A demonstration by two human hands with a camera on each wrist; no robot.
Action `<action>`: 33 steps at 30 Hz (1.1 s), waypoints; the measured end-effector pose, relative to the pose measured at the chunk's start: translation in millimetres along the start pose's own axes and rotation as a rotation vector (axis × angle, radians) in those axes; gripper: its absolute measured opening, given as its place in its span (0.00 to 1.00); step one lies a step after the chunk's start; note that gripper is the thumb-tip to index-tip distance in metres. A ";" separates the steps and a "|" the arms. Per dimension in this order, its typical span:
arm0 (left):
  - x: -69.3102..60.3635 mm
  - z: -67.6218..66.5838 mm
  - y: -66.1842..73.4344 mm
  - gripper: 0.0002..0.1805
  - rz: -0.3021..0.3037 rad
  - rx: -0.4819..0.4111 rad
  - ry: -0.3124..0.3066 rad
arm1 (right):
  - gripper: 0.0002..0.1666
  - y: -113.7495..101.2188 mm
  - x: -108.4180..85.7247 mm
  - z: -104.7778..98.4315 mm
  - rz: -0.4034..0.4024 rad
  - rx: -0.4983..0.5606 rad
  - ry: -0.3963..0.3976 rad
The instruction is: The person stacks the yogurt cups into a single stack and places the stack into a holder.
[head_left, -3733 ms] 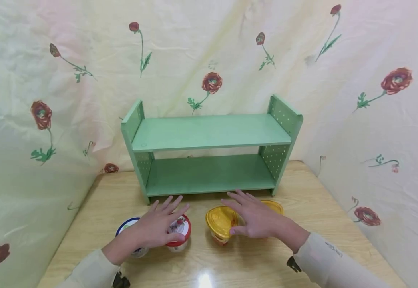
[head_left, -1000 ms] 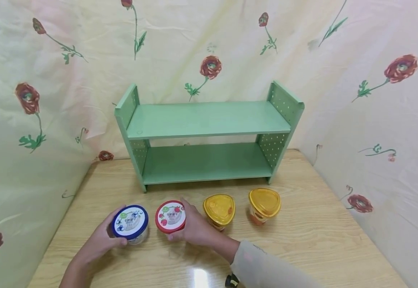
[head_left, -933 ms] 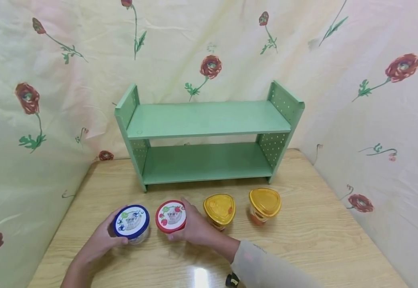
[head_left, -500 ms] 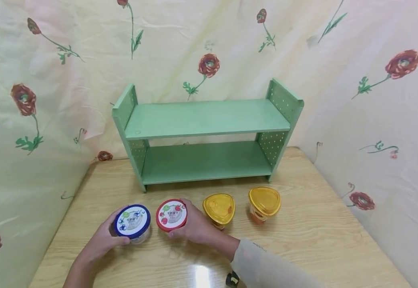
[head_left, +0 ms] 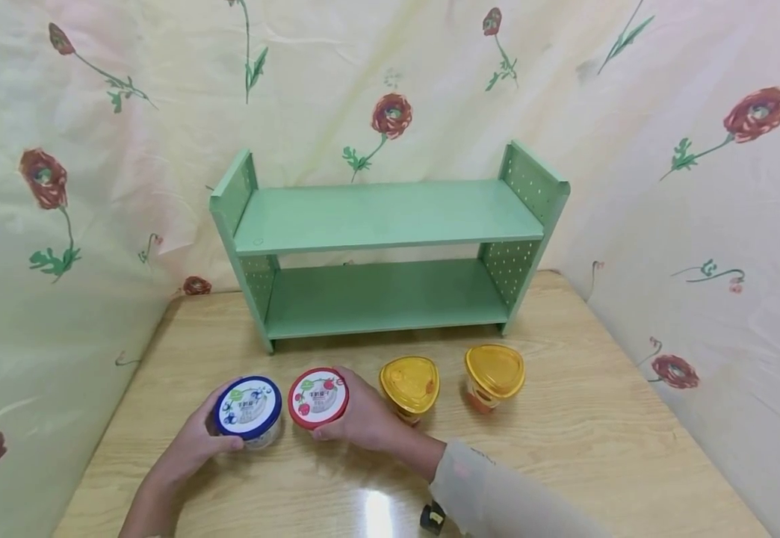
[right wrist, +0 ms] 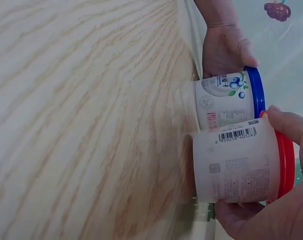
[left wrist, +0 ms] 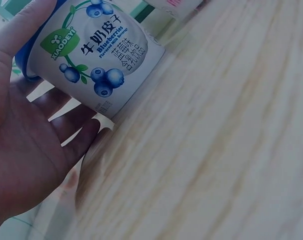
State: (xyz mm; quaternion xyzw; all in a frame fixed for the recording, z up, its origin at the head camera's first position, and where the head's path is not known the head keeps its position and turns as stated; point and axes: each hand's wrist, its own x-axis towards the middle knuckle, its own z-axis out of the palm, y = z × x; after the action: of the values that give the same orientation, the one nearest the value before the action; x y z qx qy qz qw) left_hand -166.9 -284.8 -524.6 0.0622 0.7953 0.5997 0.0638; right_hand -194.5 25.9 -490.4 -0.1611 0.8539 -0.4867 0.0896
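Head view has the blue-lidded cup (head_left: 249,407) and the red-lidded cup (head_left: 319,398) just apart, side by side on the wooden table (head_left: 282,497) before the green shelf (head_left: 390,215), both upright, lids facing up, the base-to-lid axis roughly vertical. The left hand (head_left: 191,441) grips the blue-lidded cup from its left, thumb in front, while the right hand (head_left: 366,418) grasps the red-lidded cup from its right. In the earliest frame both hands were spread above the table; since a second ago, the gap between these cups has narrowed.
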 end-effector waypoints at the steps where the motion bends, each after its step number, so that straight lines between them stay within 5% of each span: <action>1: 0.3 -0.1 0.2 0.59 0.001 -0.006 -0.002 | 0.65 -0.8 0.2 -0.3 -0.001 0.006 0.001; 13: -0.2 -0.3 1.9 0.59 -0.017 -0.025 -0.003 | 0.65 -14.1 -2.1 -1.6 0.039 0.066 0.026; 33: -3.0 2.2 0.7 0.56 -0.011 -0.006 -0.001 | 0.66 -44.7 5.8 -6.9 -0.015 0.098 0.049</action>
State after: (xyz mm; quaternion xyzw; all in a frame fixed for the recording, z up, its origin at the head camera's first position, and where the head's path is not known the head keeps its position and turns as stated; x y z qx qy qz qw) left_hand -163.5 -283.1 -524.4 0.0582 0.7937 0.6017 0.0679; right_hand -193.7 8.1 -448.3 -0.1509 0.8299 -0.5322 0.0726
